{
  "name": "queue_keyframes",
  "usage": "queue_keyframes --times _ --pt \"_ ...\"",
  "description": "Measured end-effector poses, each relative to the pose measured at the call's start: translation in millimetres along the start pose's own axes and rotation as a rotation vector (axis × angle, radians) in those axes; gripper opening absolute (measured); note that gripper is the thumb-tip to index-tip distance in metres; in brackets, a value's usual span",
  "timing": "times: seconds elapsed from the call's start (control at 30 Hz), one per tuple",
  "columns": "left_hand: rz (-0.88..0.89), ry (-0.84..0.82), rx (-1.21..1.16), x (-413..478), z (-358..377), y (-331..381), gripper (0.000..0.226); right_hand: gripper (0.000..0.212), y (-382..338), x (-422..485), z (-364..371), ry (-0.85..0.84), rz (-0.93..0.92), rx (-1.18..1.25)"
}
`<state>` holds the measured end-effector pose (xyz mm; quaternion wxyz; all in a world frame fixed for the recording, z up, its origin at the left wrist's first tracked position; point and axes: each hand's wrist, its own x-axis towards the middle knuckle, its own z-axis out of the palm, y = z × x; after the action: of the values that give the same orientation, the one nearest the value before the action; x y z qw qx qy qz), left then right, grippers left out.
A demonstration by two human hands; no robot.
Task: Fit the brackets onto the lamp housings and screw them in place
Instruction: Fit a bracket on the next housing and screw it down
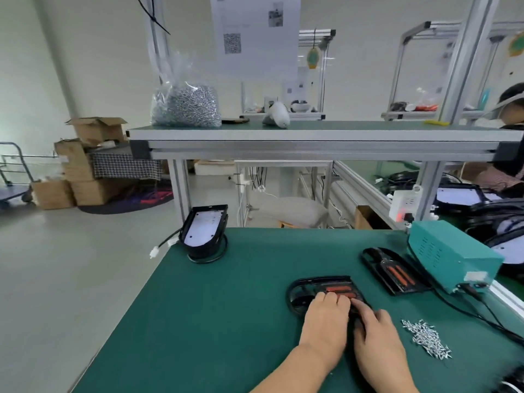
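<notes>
A black lamp housing [312, 287] with orange strips inside lies on the green bench in front of me. My left hand [326, 319] rests palm down on its near half, fingers curled over the black part there. My right hand [374, 333] presses down beside it on the housing's near right edge. What lies under the fingers is hidden. A second black housing [394, 270] with orange strips lies to the right. A pile of small silver screws [425, 338] sits right of my right hand. A stack of housings [205, 234] with a white plate stands at the far left.
A teal power box [450, 256] with black cables stands at the right edge. A raised shelf [312, 137] crosses above the bench, holding a bag of screws [187, 106]. Another person [510, 137] sits at the far right. Cardboard boxes [82, 171] are stacked on the floor left.
</notes>
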<state>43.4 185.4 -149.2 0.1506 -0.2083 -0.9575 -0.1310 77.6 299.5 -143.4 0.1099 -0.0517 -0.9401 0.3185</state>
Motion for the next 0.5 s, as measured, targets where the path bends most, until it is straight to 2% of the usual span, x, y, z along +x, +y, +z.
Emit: queue_keyframes --times 0.07,0.1,0.2,0.3,0.33,0.43,0.5 --pt "-0.012 -0.129 0.049 -14.8 -10.7 8.9 0.028 0.039 -1.0 -0.1 1.0 0.014 -0.025 -0.013" --pt "-0.010 -0.127 0.071 -20.7 -12.8 11.2 0.031 0.037 -1.7 -1.0 1.1 0.017 -0.032 -0.007" --pt "-0.001 -0.047 0.017 -40.0 -16.0 20.7 0.040 0.033 -2.7 -4.0 0.6 0.029 -0.012 0.070" --pt "-0.004 0.021 -0.203 -52.1 -17.1 17.2 0.038 0.036 -3.9 -2.6 -0.3 0.021 0.045 0.096" --pt "0.004 0.087 -0.268 -55.4 -21.7 14.5 0.038 0.039 -4.5 -2.5 -0.7 0.023 0.056 0.097" --pt "-0.158 0.420 -0.468 -55.9 -46.3 -16.0 0.026 0.046 -5.4 -2.7 0.3 0.036 0.066 0.090" --pt "-0.299 0.584 -0.450 -40.3 -66.8 -54.8 0.017 0.051 -6.9 -3.8 1.2 0.023 0.088 0.074"
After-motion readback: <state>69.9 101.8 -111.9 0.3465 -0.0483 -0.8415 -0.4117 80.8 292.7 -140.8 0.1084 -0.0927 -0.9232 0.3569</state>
